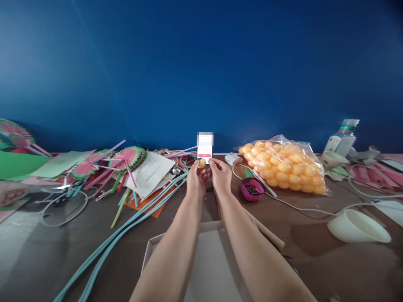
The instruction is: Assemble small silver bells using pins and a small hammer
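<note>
Both my arms reach forward over the table. My left hand [195, 179] pinches a small yellow ball [202, 162] between thumb and fingers. Close beside it, my right hand [221, 176] has its thumb and forefinger pressed together; whatever is between them is too small to make out. Directly behind the hands stands a phone [205, 150] with a lit white screen, partly blurred out. Under my forearms lies a shallow white tray [208, 251].
A clear bag [285, 165] of yellow balls lies right, near a purple pouch [252, 189], a white cup [359, 226] and a bottle [341, 138]. Paper fans [127, 160] and light-blue tubes [126, 235] are left. Another person's hand [12, 193] shows at far left.
</note>
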Demonstrator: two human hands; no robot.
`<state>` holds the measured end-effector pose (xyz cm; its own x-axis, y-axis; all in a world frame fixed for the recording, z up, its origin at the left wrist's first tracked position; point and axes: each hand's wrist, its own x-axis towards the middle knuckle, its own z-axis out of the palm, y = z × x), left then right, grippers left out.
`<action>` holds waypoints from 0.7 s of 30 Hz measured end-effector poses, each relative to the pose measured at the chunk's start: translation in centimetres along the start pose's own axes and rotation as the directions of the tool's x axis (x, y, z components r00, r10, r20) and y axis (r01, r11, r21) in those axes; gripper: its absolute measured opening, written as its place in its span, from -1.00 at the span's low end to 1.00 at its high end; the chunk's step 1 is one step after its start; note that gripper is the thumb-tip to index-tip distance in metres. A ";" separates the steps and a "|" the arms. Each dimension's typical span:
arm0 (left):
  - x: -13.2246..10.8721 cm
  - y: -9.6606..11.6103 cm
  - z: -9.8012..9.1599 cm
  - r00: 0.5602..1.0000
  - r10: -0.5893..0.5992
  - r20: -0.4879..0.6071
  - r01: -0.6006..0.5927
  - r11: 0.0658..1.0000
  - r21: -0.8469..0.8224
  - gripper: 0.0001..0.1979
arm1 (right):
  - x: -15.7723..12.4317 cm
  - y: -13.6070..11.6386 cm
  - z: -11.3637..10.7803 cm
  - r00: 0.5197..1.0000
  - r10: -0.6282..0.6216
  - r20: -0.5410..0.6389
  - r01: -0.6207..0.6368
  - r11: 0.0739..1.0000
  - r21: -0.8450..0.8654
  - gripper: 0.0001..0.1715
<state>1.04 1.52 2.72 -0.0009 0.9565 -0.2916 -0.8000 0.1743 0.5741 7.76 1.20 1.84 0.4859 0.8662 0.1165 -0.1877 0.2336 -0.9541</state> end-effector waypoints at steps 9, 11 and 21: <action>-0.5 0.3 0.3 1.000 0.011 0.014 -0.010 0.999 -0.041 -0.88 | -0.2 -0.2 0.3 0.999 -0.040 -0.007 0.041 0.999 0.031 -0.71; -0.5 0.3 0.3 1.000 0.007 0.026 -0.006 0.998 -0.056 -0.88 | -0.5 -0.5 0.4 0.999 -0.052 -0.003 0.052 0.998 0.037 -0.72; -0.5 0.3 0.1 0.998 0.003 0.060 0.000 0.999 -0.049 -0.86 | -0.8 -1.1 0.4 0.986 0.049 0.160 -0.082 0.976 0.204 -0.68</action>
<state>0.92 1.07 3.14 0.0333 0.9693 -0.2434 -0.8284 0.1630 0.5359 7.23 0.42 2.87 0.3330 0.9362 0.1123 -0.3968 0.2472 -0.8840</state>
